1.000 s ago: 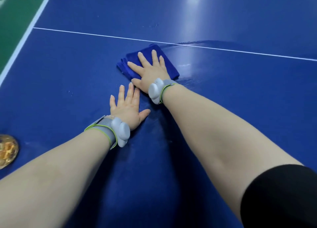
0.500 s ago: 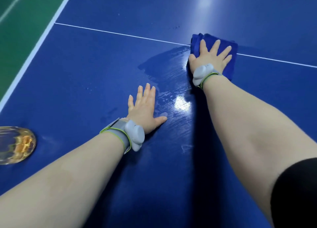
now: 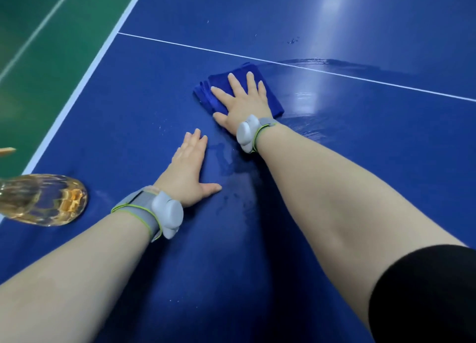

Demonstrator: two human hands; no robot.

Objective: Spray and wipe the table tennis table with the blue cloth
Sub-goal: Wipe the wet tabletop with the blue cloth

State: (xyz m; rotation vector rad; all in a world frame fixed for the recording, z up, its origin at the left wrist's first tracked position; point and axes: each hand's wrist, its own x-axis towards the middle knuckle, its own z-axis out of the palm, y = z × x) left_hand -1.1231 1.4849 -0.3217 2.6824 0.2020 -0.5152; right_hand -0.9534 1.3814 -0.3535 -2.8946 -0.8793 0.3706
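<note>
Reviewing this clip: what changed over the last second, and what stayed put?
The right hand, pressed flat on the blue cloth, swept it right onto the white line, then back left; it now lies near the left hand again, short of that line. Nothing was taken hold of or let go. The left hand stayed flat on the table, and the bottle stayed at its left edge.

Room rightward
The table point(image 3: 373, 149) runs bare right of the cloth point(image 3: 273, 99); left hand point(image 3: 189, 172) lies flat close beside it, spray bottle point(image 3: 43, 201) well left.
</note>
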